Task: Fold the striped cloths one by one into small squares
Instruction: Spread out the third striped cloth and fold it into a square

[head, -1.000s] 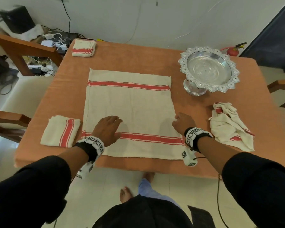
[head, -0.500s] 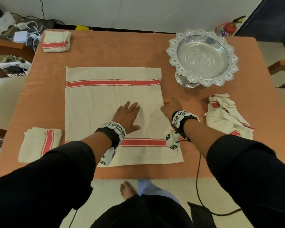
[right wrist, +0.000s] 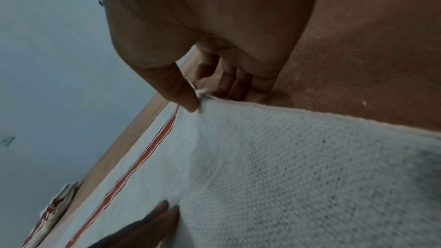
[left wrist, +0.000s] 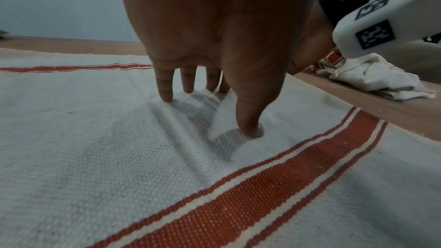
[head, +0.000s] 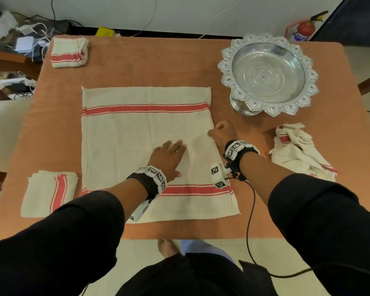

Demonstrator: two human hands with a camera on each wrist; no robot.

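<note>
A: Head view first. Where are the hands?

B: The left hand (head: 168,155) lies flat with straight fingers on the spread striped cloth (head: 137,146), fingertips and thumb pressing the weave, as the left wrist view shows (left wrist: 167,90). The right hand (head: 222,133) is at the cloth's right edge; the right wrist view has its thumb (right wrist: 183,91) and curled fingers pinching that hem, lifted a little.

A: And the cloth itself?

B: Open and flat in the middle of the counter (head: 158,60), one red stripe across its far part, another near the front edge.

A: What lies around it?

B: A folded striped square (head: 49,194) at the front left, another folded one (head: 68,52) at the far left corner, and a crumpled striped cloth (head: 299,152) to the right, apart from the spread one. A silver pedestal bowl (head: 267,73) with a scalloped rim stands at the far right.

A: The surface and the room?

B: The counter is covered in orange-brown fabric. Behind it, a pale wall with a dark skirting, cables and chargers (head: 28,41) heaped at the left, a red fire extinguisher (head: 305,28) at the right, pale tiled floor (head: 179,244) below.
</note>
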